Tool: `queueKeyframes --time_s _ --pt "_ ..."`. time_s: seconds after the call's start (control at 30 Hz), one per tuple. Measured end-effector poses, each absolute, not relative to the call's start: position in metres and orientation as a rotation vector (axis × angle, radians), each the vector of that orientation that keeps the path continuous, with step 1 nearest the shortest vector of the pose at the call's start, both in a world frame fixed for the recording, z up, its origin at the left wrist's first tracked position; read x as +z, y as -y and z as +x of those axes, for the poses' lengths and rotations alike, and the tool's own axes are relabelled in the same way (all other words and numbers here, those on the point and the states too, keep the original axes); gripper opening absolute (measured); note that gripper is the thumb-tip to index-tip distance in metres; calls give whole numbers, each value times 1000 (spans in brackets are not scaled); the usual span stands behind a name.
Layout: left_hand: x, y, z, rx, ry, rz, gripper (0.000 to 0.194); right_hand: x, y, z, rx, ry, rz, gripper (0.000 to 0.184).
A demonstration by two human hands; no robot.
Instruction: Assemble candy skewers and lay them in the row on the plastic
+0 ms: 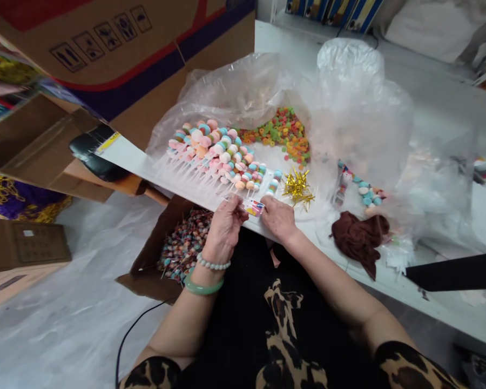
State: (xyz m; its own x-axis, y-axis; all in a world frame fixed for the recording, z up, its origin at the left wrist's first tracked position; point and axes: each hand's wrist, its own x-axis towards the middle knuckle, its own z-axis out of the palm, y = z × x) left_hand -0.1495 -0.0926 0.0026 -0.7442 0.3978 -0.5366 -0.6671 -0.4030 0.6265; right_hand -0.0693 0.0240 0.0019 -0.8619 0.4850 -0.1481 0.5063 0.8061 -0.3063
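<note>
At the table's near edge, my left hand (225, 222) and my right hand (278, 217) pinch opposite ends of a small clear printed plastic wrapper (253, 207). My fingers partly cover it, and I cannot tell what is inside. Just beyond my hands lies a pile of pastel candy skewers (218, 148), their white sticks pointing toward the near left. One separate candy skewer (273, 182) rests right above my right hand. A bunch of gold twist ties (297, 186) sits to the right of it. Small colourful ring candies (283, 132) are heaped behind, on clear plastic.
A large cardboard box (146, 102) stands at the back left. Below the table edge, an open carton (146, 259) holds many wrapped candy sticks (186, 243). On the right are a brown cloth (360, 237), clear plastic bags (360, 113) and a black bar (457, 272).
</note>
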Motion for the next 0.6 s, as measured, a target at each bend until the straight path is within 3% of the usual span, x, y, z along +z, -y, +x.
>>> queueKeyframes --time_s 0.13,0.23,0.37,0.47,0.6 --pt "13 95 -150 2129 -1139 -401 21 -5 -33 -52 -759 -2972 1061 25" --pt "19 90 -153 2111 -1066 -486 15 -4 -52 -35 -1494 -2708 1401 18" --pt "23 81 -157 2118 -984 -636 14 6 -69 -13 -2337 -2070 1435 14" --pt "26 78 -160 2133 -938 -671 18 16 -69 8 -2584 -2066 1352 10" --pt "32 76 -164 2121 -910 -753 25 21 -60 39 -2592 -2301 1193 6"
